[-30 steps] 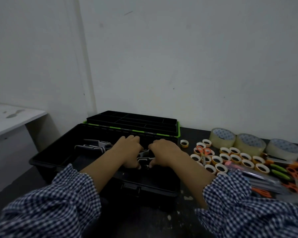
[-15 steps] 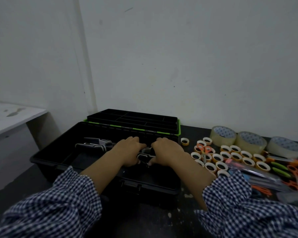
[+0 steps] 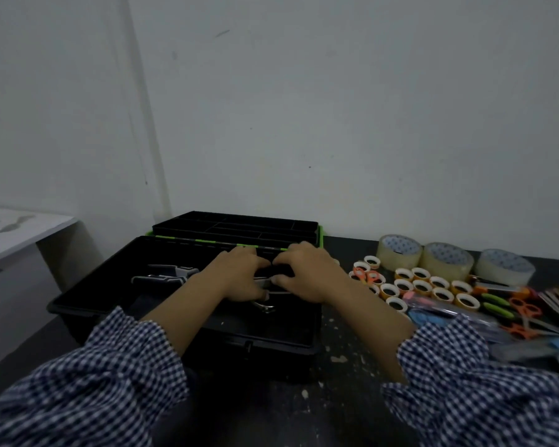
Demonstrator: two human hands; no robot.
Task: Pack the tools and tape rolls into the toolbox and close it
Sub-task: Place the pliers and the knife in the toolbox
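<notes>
An open black toolbox (image 3: 88, 312) sits on the dark table, its lid with a black divided tray (image 3: 236, 227) lying flat behind it. Grey-handled pliers (image 3: 167, 274) lie inside at the left. Both hands are over the middle of the box, close together. My left hand (image 3: 239, 279) and my right hand (image 3: 307, 275) both grip a dark-handled metal tool (image 3: 267, 306), mostly hidden under the fingers; only a silver end shows below them.
To the right of the box lie several small orange tape rolls (image 3: 421, 287), three large clear tape rolls (image 3: 447, 261), orange scissors (image 3: 526, 306), green-handled tools (image 3: 496, 303) and clear packets (image 3: 446, 312). A white shelf (image 3: 17, 233) stands at the left.
Both hands have shifted a little farther back inside the toolbox with the tool between them. A silver end of the tool now shows below the left hand.
</notes>
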